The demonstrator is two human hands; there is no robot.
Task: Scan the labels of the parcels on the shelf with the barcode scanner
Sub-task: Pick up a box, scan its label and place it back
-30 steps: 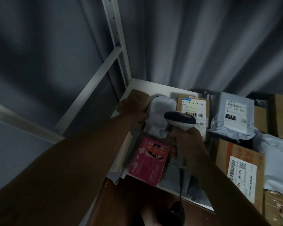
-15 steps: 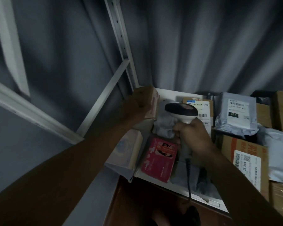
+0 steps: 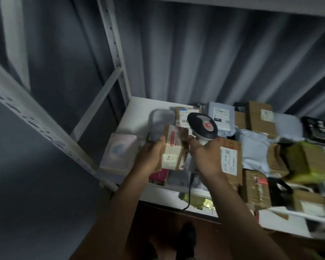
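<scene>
Head view first, and it is the only one I have. My left hand [image 3: 151, 156] holds a small brown box [image 3: 174, 149], with the fingers curled round its left side. The box is lifted up over the front left part of the shelf [image 3: 139, 107]. It has a white sticker with writing, but the writing is too blurry for me to read. My right hand [image 3: 204, 156] grips the handle of the barcode scanner [image 3: 203, 126]. The scanner's dark head sits just right of the box, very near it. I cannot tell if they touch. A black cord [image 3: 189, 192] hangs down from the handle.

A lot is hard to see. The right side of the picture is smeared, so the parcels there are just brown, grey and yellow blobs. My arms cover part of a pink box [image 3: 159, 176] at the front. A pale flat box [image 3: 118, 152] lies at the left end of the shelf. A grey bag [image 3: 161, 124] sits behind the box I hold. More brown boxes with white labels fill the shelf to the right.

The shelf is white, with white metal posts [image 3: 116, 51]. Behind it hangs a dark grey curtain [image 3: 214, 57]. The floor below looks brown.
</scene>
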